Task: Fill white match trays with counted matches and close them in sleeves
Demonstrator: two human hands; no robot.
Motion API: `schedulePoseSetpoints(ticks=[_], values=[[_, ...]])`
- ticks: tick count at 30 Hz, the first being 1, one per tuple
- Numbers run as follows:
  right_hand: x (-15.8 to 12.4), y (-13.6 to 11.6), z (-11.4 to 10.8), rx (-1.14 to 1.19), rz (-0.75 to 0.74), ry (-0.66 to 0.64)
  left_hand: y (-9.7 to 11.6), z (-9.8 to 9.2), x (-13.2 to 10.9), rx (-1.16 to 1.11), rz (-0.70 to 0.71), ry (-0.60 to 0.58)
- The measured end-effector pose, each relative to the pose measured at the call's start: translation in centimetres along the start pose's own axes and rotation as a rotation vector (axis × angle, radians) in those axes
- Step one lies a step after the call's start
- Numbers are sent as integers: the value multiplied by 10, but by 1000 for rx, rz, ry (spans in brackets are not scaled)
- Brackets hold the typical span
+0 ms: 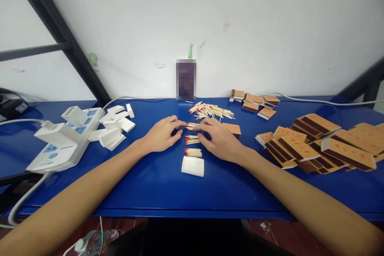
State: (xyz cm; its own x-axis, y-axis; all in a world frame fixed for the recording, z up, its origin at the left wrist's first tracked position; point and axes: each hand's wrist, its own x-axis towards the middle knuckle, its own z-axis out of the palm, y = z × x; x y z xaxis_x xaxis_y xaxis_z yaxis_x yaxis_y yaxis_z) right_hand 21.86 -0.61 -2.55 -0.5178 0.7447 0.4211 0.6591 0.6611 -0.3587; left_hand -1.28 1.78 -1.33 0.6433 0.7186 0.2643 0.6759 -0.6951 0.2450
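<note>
My left hand [165,133] rests at the red heads of a small row of matches [191,126], its index fingertip against them and its fingers apart. From the other side my right hand [220,138] touches the plain ends of the same row with its fingers spread. Two more small bundles lie below it in a column: a middle bundle of matches [192,140] and a lower bundle of matches [193,152]. Nearest me is a white matchbox tray [193,167]. Beyond my hands spreads a loose heap of matches [211,110]. A matchbox sleeve [232,129] lies partly behind my right hand.
Finished-looking matchboxes [300,148] are piled on the right of the blue table [156,192]. Several matchbox sleeves [255,102] lie by the wall. White trays [115,124] and a power strip [72,140] with plugged-in chargers stand left. A pixelated panel [186,80] leans at the back.
</note>
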Motion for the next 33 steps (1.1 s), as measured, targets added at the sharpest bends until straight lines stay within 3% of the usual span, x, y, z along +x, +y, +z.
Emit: schedulePoseSetpoints(ticks=[7,19,26,33], values=[[-2,-6,-3,2,57,-65,-1,0,0,19,30,6],[-2,-14,-6,8,25,-90,-1,0,0,13,42,-2],[0,-4,0,22,66,-4,0,-1,1,-1,41,-24],[0,0,3,-6,78,-3,1,-2,1,-8,43,-40]])
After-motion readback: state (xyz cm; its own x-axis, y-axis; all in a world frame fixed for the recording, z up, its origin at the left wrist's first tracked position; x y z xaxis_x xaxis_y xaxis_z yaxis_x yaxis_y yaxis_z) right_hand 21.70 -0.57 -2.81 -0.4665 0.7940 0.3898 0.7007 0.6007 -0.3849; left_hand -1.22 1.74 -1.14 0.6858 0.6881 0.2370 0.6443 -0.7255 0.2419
